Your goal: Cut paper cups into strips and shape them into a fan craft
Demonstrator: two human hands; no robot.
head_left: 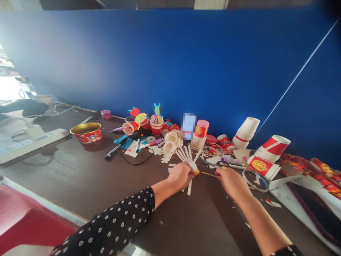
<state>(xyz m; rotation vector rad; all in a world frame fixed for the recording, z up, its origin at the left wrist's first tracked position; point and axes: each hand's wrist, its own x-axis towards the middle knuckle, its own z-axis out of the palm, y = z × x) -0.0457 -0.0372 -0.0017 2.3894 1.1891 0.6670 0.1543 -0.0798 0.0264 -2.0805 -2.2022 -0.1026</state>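
Note:
My left hand (181,176) is closed on a paper cup cut into strips (188,156). Its white strips fan out away from me, to the left and toward me, and a small red and yellow patch shows by my fingertips. A short gap to the right, my right hand (231,181) pinches a thin tan stick (209,174) that points left toward the cut cup. Just beyond the right fingers lie scissors with dark handles (223,164). More cut white paper cups (172,144) sit behind the left hand.
Stacked paper cups (245,133) and a tilted cup stack (274,149) stand at the back right. A tape roll (255,180) lies beside my right hand. Left are a red bowl (86,133), markers (113,151) and a power strip (34,144). A blue partition (160,64) rises behind.

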